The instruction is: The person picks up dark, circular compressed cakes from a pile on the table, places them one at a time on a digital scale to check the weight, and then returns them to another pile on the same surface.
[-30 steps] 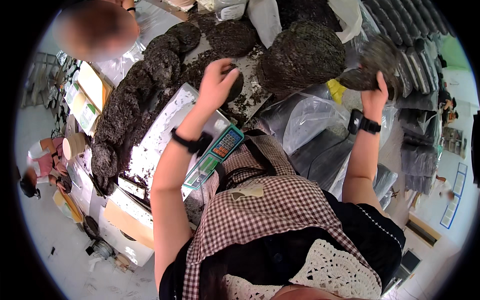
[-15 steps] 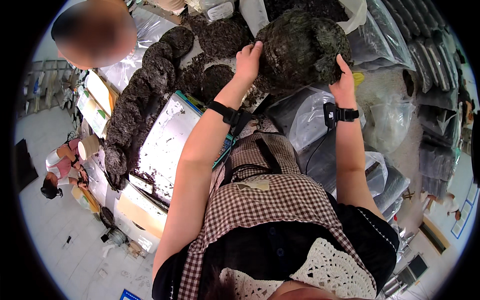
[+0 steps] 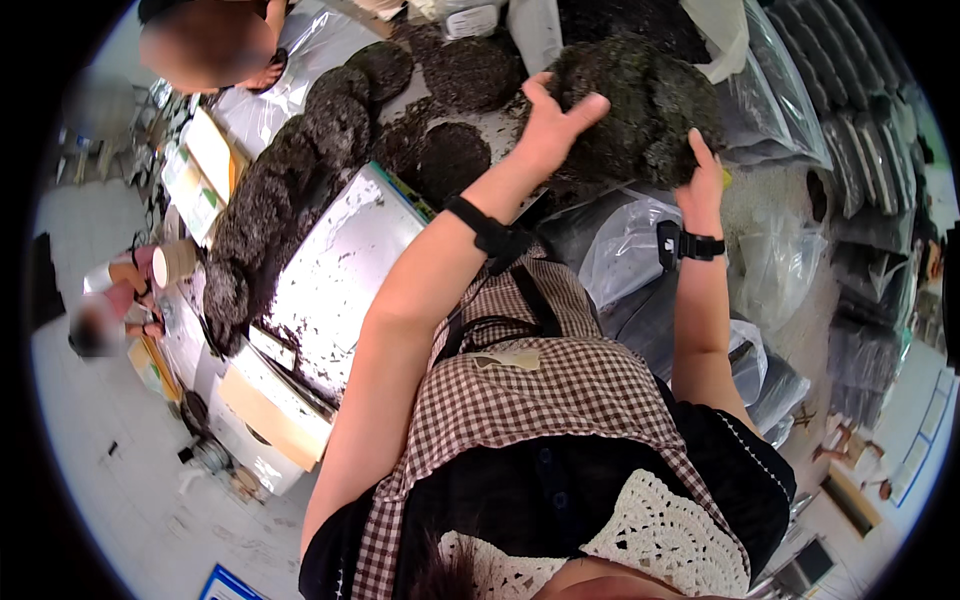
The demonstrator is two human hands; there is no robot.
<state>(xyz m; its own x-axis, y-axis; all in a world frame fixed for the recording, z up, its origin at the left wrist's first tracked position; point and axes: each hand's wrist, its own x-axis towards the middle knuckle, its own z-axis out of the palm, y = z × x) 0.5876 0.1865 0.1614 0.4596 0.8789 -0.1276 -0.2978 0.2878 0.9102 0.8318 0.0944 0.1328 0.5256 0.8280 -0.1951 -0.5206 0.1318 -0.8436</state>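
A large round cake of dark green-brown dried seaweed [image 3: 640, 110] is raised at the upper middle of the view. My right hand [image 3: 703, 185] grips its lower right edge, thumb on the near face and the other fingers hidden behind. Against its left side is my left hand [image 3: 558, 125], thumb and a finger spread apart, with the thumb lying across the front. A flat round cake [image 3: 452, 155] lies left of my left hand, and a bigger cake [image 3: 472, 75] sits beyond it. The scale [image 3: 335, 285], with a bright metal plate, stands left of my left forearm, dotted with dark crumbs.
A curved row of overlapping seaweed cakes [image 3: 265, 195] runs along the left. Clear plastic bags [image 3: 630, 245] bulge below my right hand. Packed dark bags [image 3: 860, 160] are stacked at far right. A paper cup [image 3: 173, 265] stands at left. Other people are on the left and right.
My left hand has shifted right and its fingers have spread, the thumb now over the seaweed cake. The cake and my right hand have moved slightly right and nearer.
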